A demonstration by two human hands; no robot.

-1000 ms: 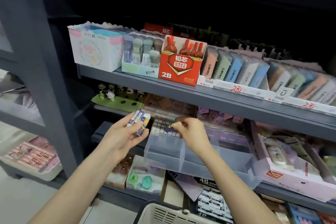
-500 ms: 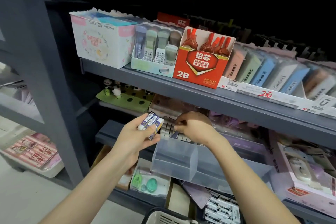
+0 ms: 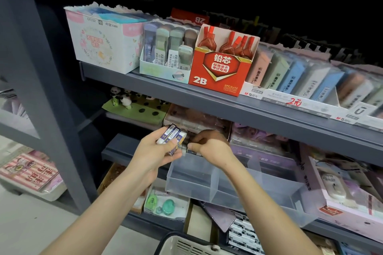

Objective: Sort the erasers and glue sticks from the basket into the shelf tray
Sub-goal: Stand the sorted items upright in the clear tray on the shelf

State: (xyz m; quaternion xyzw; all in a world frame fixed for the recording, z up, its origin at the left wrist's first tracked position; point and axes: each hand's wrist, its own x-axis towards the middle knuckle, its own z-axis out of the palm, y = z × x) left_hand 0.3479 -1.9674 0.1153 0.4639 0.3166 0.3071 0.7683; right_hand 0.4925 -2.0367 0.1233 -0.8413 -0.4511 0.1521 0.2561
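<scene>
My left hand [image 3: 154, 154] grips a small stack of erasers [image 3: 172, 136] in blue-purple barcoded sleeves, held just left of the clear plastic shelf tray [image 3: 192, 184]. My right hand [image 3: 210, 147] reaches into the back of the tray's left compartment, its fingers curled on the row of erasers [image 3: 187, 144] standing there. Whether it still pinches one eraser is hidden by the fingers. The cream basket [image 3: 186, 245] shows only its rim at the bottom edge.
The upper shelf [image 3: 228, 107] hangs low over the tray and carries a red 2B lead box [image 3: 219, 68], a floral box [image 3: 101, 41] and rows of pastel erasers [image 3: 300, 76]. A pink box [image 3: 342, 192] sits right of the tray. A grey upright [image 3: 41, 89] stands left.
My right hand has moved left and deeper into the tray's back row, close to my left hand. The view has shifted closer to the shelf.
</scene>
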